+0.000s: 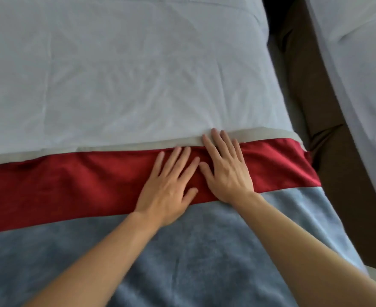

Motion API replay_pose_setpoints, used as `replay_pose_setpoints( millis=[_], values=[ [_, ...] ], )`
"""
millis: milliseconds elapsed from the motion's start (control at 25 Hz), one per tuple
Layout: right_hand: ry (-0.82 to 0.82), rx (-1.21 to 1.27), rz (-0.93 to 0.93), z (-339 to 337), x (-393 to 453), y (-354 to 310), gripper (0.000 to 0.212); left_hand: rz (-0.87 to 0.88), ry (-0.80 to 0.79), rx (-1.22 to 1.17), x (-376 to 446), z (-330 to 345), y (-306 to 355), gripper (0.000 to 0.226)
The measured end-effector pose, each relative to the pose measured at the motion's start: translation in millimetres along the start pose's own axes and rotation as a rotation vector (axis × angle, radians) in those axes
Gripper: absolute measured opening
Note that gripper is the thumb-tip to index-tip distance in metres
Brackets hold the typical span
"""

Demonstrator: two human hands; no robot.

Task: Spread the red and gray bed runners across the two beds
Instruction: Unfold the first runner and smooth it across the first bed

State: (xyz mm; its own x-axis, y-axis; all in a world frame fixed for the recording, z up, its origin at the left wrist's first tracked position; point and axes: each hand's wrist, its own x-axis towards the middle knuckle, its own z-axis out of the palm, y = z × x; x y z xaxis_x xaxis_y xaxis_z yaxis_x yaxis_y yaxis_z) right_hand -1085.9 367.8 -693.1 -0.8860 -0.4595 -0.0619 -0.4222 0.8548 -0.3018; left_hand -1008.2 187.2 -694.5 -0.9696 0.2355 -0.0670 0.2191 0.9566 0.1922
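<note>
From the head camera, the bed runner (71, 187) lies across the near bed (116, 74), its red band on the far side and its gray plush part on the near side, with a pale hem strip (249, 134) along the far edge of the red. Both hands lie flat on the red band, fingers straight and spread, grasping nothing: the left hand (171, 185) on the middle of the band, the right hand (224, 167) just beside it, its fingertips reaching onto the hem strip.

A small ridge of red cloth sits between the two hands. Pressing the palms toward each other would likely bunch it further, and a hard sweep toward the runner's right end could drag the cloth off square or pull the sheet beneath into creases.

The second bed (360, 63) shows only as a corner beyond the runner's right end, and no runner is visible on it. The runner's left end is cut off, and its overhang at the right is hard to make out
</note>
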Motion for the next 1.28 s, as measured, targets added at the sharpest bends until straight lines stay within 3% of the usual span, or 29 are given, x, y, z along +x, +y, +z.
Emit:
replay_pose_setpoints(
  millis=[120, 240, 440, 560, 640, 680, 840, 960, 1080, 1200, 1280],
  values=[
    [-0.018, -0.069, 0.247, -21.1, -7.7, 94.3, 0.07, -0.16, 0.016, 0.057, 19.4, 12.4, -14.5, 0.08],
    [-0.147, 0.034, 0.719, -55.3, -24.0, 194.5, 0.072, -0.294, -0.01, 0.107, 33.9, 10.8, -37.4, 0.085],
    [-0.03, 0.263, 1.034, -73.7, -99.7, 245.8, 0.069, -0.316, 0.027, 0.104, 37.9, 12.1, -30.1, 0.082],
    [-0.393, 0.666, 1.319, -48.7, -158.9, 253.3, 0.071, -0.328, 0.045, 0.093, 38.3, 11.7, -28.2, 0.081],
    [-0.505, 0.788, 1.278, -34.5, -175.4, 247.3, 0.039, -0.331, 0.04, 0.08, 37.5, 11.3, -27.4, 0.08],
    [-0.466, 0.738, 1.255, -31.1, -175.0, 244.7, 0.032, -0.329, 0.038, 0.085, 37.6, 11.3, -27.4, 0.08],
    [-0.012, 0.357, 1.34, -34.4, -170.8, 258.6, 0.04, -0.333, 0.021, 0.101, 38.0, 11.6, -26.9, 0.079],
    [-0.031, 0.342, 1.372, -33.1, -166.5, 268.9, 0.041, -0.344, 0.025, 0.111, 38.4, 10.6, -26.6, 0.079],
    [0.057, 0.305, 1.309, -22.6, -155.9, 266.8, 0.042, -0.34, 0.018, 0.11, 37.5, 9.1, -26.5, 0.079],
    [-0.268, 0.355, 1.303, -14.7, -162.0, 264.1, 0.049, -0.337, 0.009, 0.124, 39.4, 10.2, -26.9, 0.078],
    [-0.257, 0.333, 1.282, -18.8, -170.2, 258.1, 0.058, -0.349, -0.005, 0.111, 39.9, 10.1, -25.4, 0.079]
  ],
)
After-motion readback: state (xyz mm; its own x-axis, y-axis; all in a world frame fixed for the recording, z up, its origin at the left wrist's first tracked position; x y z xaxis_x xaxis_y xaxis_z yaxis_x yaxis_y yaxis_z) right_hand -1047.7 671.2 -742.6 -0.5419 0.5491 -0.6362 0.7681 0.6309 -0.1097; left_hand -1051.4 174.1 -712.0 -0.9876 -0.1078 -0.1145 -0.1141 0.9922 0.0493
